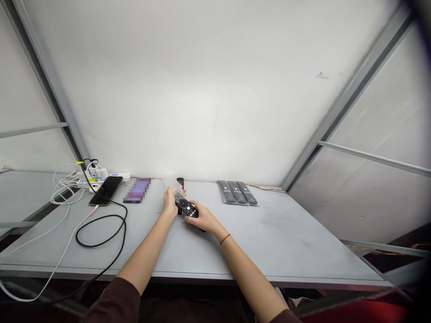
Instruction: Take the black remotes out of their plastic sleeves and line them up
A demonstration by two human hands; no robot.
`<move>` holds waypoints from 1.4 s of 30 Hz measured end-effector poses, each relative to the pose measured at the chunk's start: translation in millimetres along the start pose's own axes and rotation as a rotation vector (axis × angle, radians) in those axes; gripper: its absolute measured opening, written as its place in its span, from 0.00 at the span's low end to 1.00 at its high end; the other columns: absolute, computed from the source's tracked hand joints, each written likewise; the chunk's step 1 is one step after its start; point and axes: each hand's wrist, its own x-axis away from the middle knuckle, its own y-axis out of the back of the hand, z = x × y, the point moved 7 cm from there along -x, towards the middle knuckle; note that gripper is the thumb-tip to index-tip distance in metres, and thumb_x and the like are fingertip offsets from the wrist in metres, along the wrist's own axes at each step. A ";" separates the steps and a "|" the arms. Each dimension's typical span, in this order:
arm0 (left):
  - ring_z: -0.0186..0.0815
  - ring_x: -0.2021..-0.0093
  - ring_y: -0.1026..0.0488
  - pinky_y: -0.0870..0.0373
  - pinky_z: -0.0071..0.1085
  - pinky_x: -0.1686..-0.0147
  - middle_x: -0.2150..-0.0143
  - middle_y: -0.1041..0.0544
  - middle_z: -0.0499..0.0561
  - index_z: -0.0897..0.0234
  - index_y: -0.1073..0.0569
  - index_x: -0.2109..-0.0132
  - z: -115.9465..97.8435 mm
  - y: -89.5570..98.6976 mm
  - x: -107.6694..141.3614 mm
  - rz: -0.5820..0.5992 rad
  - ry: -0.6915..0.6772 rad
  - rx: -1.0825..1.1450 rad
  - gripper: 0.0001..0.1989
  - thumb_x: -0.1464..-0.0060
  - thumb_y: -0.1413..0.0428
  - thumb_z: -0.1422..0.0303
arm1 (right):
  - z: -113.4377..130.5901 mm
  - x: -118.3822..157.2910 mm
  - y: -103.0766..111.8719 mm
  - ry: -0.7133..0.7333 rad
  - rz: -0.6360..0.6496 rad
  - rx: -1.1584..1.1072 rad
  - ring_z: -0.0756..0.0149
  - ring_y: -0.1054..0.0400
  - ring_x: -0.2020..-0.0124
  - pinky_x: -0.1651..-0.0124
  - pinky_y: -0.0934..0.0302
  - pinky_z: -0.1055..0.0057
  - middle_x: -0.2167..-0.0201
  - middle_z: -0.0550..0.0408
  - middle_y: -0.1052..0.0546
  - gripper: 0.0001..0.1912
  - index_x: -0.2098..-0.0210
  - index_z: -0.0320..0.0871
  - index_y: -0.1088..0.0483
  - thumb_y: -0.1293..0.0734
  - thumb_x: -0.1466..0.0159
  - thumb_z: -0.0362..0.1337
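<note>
A black remote control (187,207) is held over the middle of the grey table, tilted down to the right. My right hand (201,217) is closed round its lower end. At its upper end my left hand (170,202) is closed on a clear plastic bag (178,190), which lies around or against that end of the remote. Another black remote (181,182) lies on the table behind my hands, partly hidden by them. To the right, three bagged remotes (237,193) lie side by side.
A black phone (106,190) and a pixelated purple item (137,191) lie on the table (269,242) at the left. Behind the phone is a power strip (117,176) with chargers. White cables and a looped black cable (101,246) cross the left side.
</note>
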 end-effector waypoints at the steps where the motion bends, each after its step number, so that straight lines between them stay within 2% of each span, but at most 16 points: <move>1: 0.33 0.65 0.24 0.29 0.31 0.63 0.58 0.24 0.59 0.68 0.34 0.53 2.2 -0.7 2.6 -0.017 -0.009 0.062 0.19 0.38 0.63 0.61 | 1.1 -0.3 1.0 0.019 -0.037 0.009 0.65 0.34 0.73 0.70 0.41 0.69 0.65 0.52 0.25 0.27 0.47 0.46 0.37 0.32 0.46 0.37; 5: 0.33 0.68 0.24 0.28 0.32 0.68 0.59 0.24 0.55 0.63 0.37 0.53 10.4 -6.8 11.7 -0.005 -0.048 0.130 0.13 0.39 0.58 0.61 | 4.4 -1.3 3.0 0.064 -0.139 0.006 0.59 0.32 0.62 0.60 0.41 0.64 0.62 0.51 0.26 0.26 0.48 0.46 0.38 0.32 0.46 0.39; 9: 0.32 0.70 0.25 0.29 0.29 0.70 0.62 0.24 0.53 0.65 0.34 0.61 14.8 -13.6 15.4 0.043 -0.004 0.156 0.08 0.41 0.53 0.65 | 1.9 -2.2 5.0 0.006 -0.135 -0.081 0.58 0.33 0.60 0.57 0.41 0.63 0.59 0.49 0.27 0.30 0.47 0.43 0.41 0.30 0.47 0.42; 11: 0.31 0.72 0.26 0.30 0.27 0.72 0.67 0.24 0.52 0.67 0.32 0.63 11.9 -11.9 12.6 0.031 0.029 0.181 0.11 0.40 0.55 0.66 | 2.6 -1.1 3.4 -0.030 -0.043 -0.210 0.60 0.33 0.60 0.57 0.40 0.63 0.58 0.50 0.28 0.36 0.44 0.44 0.45 0.29 0.48 0.43; 13: 0.30 0.75 0.28 0.31 0.26 0.73 0.72 0.26 0.52 0.69 0.31 0.65 6.0 -6.8 7.2 -0.002 0.063 0.212 0.14 0.39 0.58 0.66 | 8.8 2.4 -3.0 -0.035 0.137 -0.373 0.61 0.32 0.60 0.57 0.38 0.63 0.56 0.50 0.30 0.40 0.41 0.47 0.48 0.28 0.49 0.42; 16: 0.28 0.77 0.30 0.31 0.25 0.73 0.75 0.28 0.52 0.69 0.32 0.67 -4.3 0.4 -0.7 -0.030 0.110 0.256 0.19 0.38 0.63 0.68 | 22.8 11.1 -13.1 0.013 0.397 -0.531 0.62 0.31 0.59 0.58 0.37 0.64 0.50 0.49 0.33 0.39 0.41 0.51 0.46 0.27 0.49 0.40; 18: 0.28 0.77 0.30 0.30 0.25 0.71 0.76 0.28 0.52 0.70 0.32 0.68 -8.1 1.6 -2.4 -0.020 0.142 0.271 0.21 0.37 0.65 0.68 | 26.2 13.1 -14.9 0.044 0.438 -0.543 0.63 0.31 0.61 0.59 0.36 0.65 0.48 0.50 0.35 0.37 0.42 0.52 0.45 0.28 0.48 0.39; 22: 0.30 0.78 0.30 0.31 0.27 0.73 0.75 0.28 0.53 0.71 0.29 0.67 0.8 -5.0 4.9 0.046 0.218 0.204 0.21 0.37 0.62 0.64 | 18.9 6.9 -10.3 0.076 0.316 -0.464 0.70 0.32 0.68 0.64 0.35 0.67 0.44 0.47 0.40 0.38 0.39 0.54 0.49 0.30 0.45 0.39; 25: 0.31 0.78 0.30 0.33 0.27 0.74 0.75 0.27 0.51 0.70 0.29 0.66 16.8 -10.0 13.6 0.050 0.224 0.140 0.16 0.40 0.56 0.64 | 11.0 1.0 0.2 0.104 0.155 -0.347 0.72 0.35 0.71 0.69 0.36 0.70 0.46 0.46 0.38 0.38 0.37 0.53 0.53 0.33 0.43 0.39; 29: 0.31 0.76 0.30 0.33 0.26 0.73 0.75 0.27 0.49 0.67 0.29 0.66 31.9 -16.9 21.1 0.066 0.177 0.037 0.10 0.43 0.50 0.65 | 8.4 -2.8 9.0 0.162 0.041 -0.205 0.71 0.35 0.70 0.67 0.37 0.70 0.47 0.46 0.34 0.31 0.39 0.47 0.45 0.36 0.41 0.39; 33: 0.31 0.75 0.29 0.32 0.26 0.72 0.75 0.28 0.50 0.68 0.30 0.65 26.3 -20.4 19.4 0.111 0.194 0.067 0.15 0.42 0.53 0.60 | 8.4 -3.5 9.3 0.170 0.019 -0.225 0.69 0.34 0.69 0.68 0.36 0.70 0.50 0.46 0.31 0.26 0.43 0.45 0.39 0.35 0.41 0.40; 36: 0.33 0.74 0.29 0.31 0.28 0.73 0.74 0.28 0.52 0.69 0.30 0.65 14.2 -16.8 13.5 0.113 0.276 0.209 0.22 0.40 0.60 0.56 | 11.2 -1.7 1.2 0.167 0.108 -0.261 0.69 0.34 0.69 0.68 0.37 0.70 0.53 0.48 0.29 0.25 0.46 0.45 0.35 0.33 0.42 0.42; 39: 0.29 0.75 0.30 0.32 0.25 0.72 0.74 0.28 0.51 0.68 0.31 0.65 2.8 -9.8 8.5 0.089 0.283 0.261 0.22 0.38 0.63 0.58 | 15.2 0.3 -7.0 0.181 0.182 -0.244 0.69 0.34 0.67 0.65 0.37 0.70 0.54 0.50 0.28 0.25 0.48 0.46 0.34 0.31 0.44 0.41; 42: 0.28 0.78 0.32 0.33 0.25 0.73 0.77 0.30 0.49 0.67 0.31 0.65 5.3 -13.2 12.2 0.151 0.305 0.226 0.23 0.38 0.64 0.58 | 16.5 -1.2 -6.7 0.208 0.124 -0.202 0.70 0.34 0.68 0.64 0.37 0.70 0.51 0.50 0.30 0.27 0.46 0.47 0.36 0.31 0.45 0.40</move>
